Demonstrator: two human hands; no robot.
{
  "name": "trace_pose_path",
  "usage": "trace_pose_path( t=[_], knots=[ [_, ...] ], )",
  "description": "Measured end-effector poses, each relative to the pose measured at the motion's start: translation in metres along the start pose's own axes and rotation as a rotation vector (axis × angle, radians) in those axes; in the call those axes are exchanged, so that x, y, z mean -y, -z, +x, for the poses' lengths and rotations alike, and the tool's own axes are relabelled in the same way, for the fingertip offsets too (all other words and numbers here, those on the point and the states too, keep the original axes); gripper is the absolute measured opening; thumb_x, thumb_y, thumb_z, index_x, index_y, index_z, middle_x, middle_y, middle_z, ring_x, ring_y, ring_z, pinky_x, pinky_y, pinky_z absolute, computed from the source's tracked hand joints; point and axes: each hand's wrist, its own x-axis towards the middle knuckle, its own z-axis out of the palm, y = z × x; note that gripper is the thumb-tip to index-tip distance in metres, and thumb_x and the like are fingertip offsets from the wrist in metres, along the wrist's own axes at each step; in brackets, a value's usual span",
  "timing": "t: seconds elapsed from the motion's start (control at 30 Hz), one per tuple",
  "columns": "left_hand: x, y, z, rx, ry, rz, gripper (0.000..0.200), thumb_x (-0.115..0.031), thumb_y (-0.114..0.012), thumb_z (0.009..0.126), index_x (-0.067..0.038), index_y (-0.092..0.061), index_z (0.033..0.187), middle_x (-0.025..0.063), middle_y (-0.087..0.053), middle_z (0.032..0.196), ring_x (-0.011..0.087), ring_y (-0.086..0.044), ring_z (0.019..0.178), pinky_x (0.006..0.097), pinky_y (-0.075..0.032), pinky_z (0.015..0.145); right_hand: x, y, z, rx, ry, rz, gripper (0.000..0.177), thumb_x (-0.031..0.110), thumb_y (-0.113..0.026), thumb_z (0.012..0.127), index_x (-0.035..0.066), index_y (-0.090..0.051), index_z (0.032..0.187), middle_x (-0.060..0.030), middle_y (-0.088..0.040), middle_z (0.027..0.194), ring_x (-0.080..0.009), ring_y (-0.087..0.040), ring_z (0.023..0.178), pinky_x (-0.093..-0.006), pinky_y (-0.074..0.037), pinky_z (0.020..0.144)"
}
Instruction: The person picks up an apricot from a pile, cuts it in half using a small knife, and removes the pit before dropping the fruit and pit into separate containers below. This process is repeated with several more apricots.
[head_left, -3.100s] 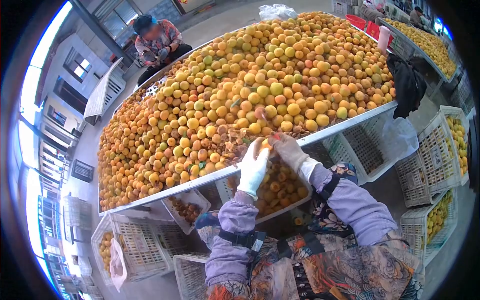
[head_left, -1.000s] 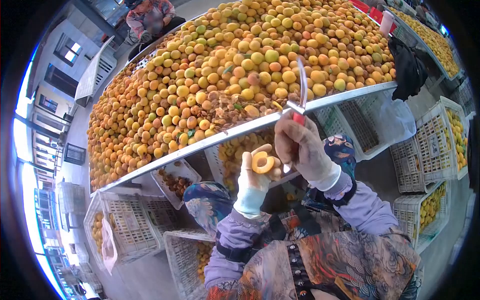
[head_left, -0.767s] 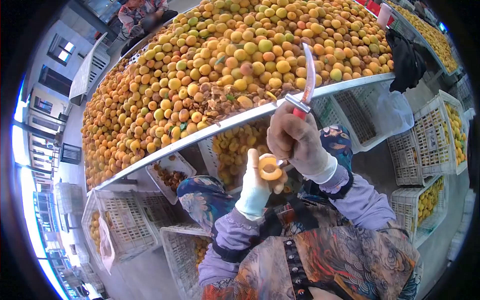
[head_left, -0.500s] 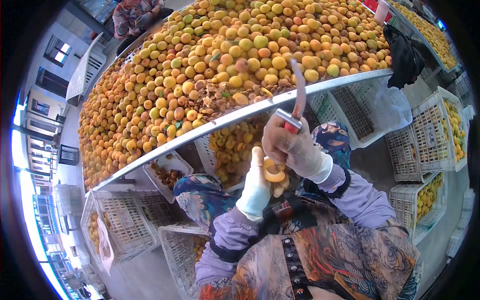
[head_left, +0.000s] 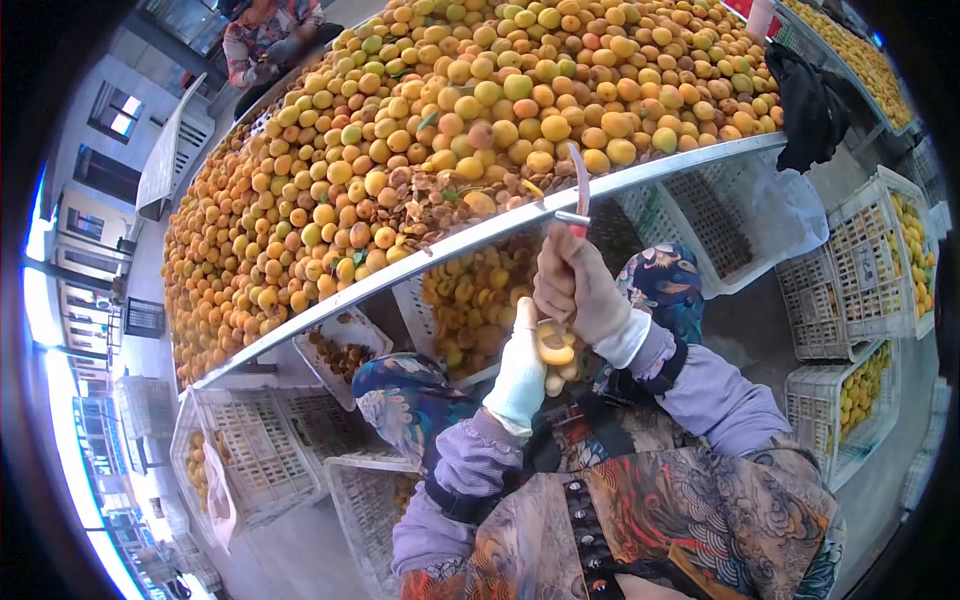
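My left hand (head_left: 520, 372), in a white glove, is closed around a cut apricot (head_left: 556, 352) with its thumb pointing up. The fruit's orange-yellow flesh faces up, with a hollow in it. Just right of it, my right hand (head_left: 580, 287) grips a curved knife (head_left: 582, 190) by its red handle, which my fingers mostly hide. Its blade rises above the fist, in front of the metal table edge. Below the hands, between my knees, a crate (head_left: 413, 312) holds many apricot pieces.
A metal-rimmed table (head_left: 400, 266) carries a large heap of apricots (head_left: 330, 190), with brown scraps (head_left: 430, 200) near its edge. Plastic crates stand left (head_left: 250, 440) and right (head_left: 850, 280). A black cloth (head_left: 808, 110) hangs at the table corner. Another person (head_left: 262, 45) sits at the far left.
My right hand has come lower and turned, bringing the knife blade down and slightly left. My left hand still holds the apricot. The whole view has shifted slightly.
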Motion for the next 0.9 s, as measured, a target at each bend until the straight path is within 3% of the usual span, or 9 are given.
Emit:
trace_pose_path(
  t=[0.03,0.27,0.37,0.43,0.53,0.63,0.77,0.83,0.9],
  knots=[
    [0.001,0.0,0.004,0.02,0.015,-0.03,0.072,-0.072,-0.026,0.087,-0.006,-0.055,0.083,0.0057,-0.046,0.048,0.0102,-0.032,0.032,0.0222,-0.024,0.032,0.0,0.004,0.002,-0.015,-0.064,0.174,0.044,0.045,-0.049,0.093,0.015,-0.036,0.063,0.007,-0.021,0.048,-0.0055,-0.023,0.036,-0.0205,-0.021,0.035],
    [0.0,-0.012,0.004,-0.005,-0.006,-0.299,0.064,-0.07,-0.033,0.087,-0.009,-0.052,0.089,0.0091,-0.054,0.066,0.014,-0.046,0.045,0.0254,-0.034,0.04,0.002,0.008,0.0,-0.146,0.059,0.063,0.045,0.046,-0.049,0.093,0.015,-0.036,0.063,0.0079,-0.02,0.048,-0.0055,-0.02,0.036,-0.0209,-0.02,0.035],
    [-0.002,-0.01,0.004,-0.068,-0.048,-0.231,0.059,-0.068,-0.038,0.087,-0.011,-0.051,0.092,0.01,-0.057,0.072,0.0156,-0.049,0.049,0.0266,-0.037,0.042,0.0,-0.002,0.001,-0.168,0.06,0.008,0.044,0.046,-0.05,0.092,0.015,-0.036,0.064,0.0077,-0.019,0.049,-0.006,-0.021,0.036,-0.0215,-0.02,0.035],
    [0.0,-0.008,0.007,-0.087,-0.089,-0.218,0.054,-0.064,-0.039,0.089,-0.011,-0.05,0.092,0.0093,-0.056,0.066,0.0137,-0.047,0.044,0.0247,-0.035,0.039,-0.003,0.004,0.006,-0.136,0.089,0.007,0.038,0.043,-0.052,0.093,0.013,-0.04,0.072,0.0068,-0.023,0.048,-0.0066,-0.024,0.035,-0.0233,-0.023,0.034],
    [0.001,-0.009,0.008,-0.161,-0.334,0.001,0.047,-0.047,-0.035,0.098,-0.006,-0.053,0.086,0.0056,-0.056,0.067,0.0074,-0.046,0.046,0.0198,-0.033,0.037,-0.002,0.006,0.011,-0.164,0.026,0.247,0.037,0.042,-0.054,0.092,0.013,-0.041,0.073,0.0073,-0.023,0.048,-0.0069,-0.023,0.035,-0.0231,-0.022,0.034],
    [0.013,-0.007,0.022,-0.24,-0.479,0.05,0.044,-0.046,-0.036,0.098,-0.007,-0.052,0.086,0.0037,-0.054,0.068,0.0068,-0.046,0.048,0.0196,-0.035,0.039,0.0,0.008,0.014,-0.207,-0.095,0.247,0.043,0.043,-0.051,0.093,0.017,-0.036,0.063,0.0081,-0.021,0.048,-0.0066,-0.02,0.036,-0.022,-0.02,0.035],
    [0.012,-0.008,0.023,-0.194,-0.415,-0.023,0.042,-0.047,-0.037,0.097,-0.008,-0.051,0.087,0.0023,-0.051,0.068,0.0087,-0.047,0.051,0.022,-0.039,0.044,-0.001,0.007,0.019,-0.312,-0.14,0.329,0.037,0.04,-0.051,0.094,0.016,-0.039,0.068,0.008,-0.021,0.048,-0.0067,-0.02,0.035,-0.0226,-0.019,0.035],
    [0.003,-0.01,0.02,-0.041,-0.186,-0.362,0.042,-0.048,-0.037,0.097,-0.009,-0.051,0.09,0.0025,-0.05,0.068,0.011,-0.047,0.052,0.0245,-0.041,0.047,-0.002,0.003,0.021,-0.359,-0.102,0.264,0.035,0.039,-0.051,0.094,0.015,-0.041,0.07,0.0077,-0.022,0.048,-0.0068,-0.021,0.035,-0.0227,-0.018,0.035],
    [0.003,0.0,0.03,0.113,-0.17,-0.457,0.042,-0.05,-0.038,0.096,-0.01,-0.051,0.093,0.004,-0.051,0.072,0.0139,-0.048,0.056,0.0288,-0.044,0.052,0.002,0.004,0.029,-0.381,-0.071,0.175,0.033,0.038,-0.052,0.093,0.014,-0.042,0.073,0.0071,-0.023,0.047,-0.0071,-0.021,0.035,-0.0234,-0.019,0.035]
  ],
)
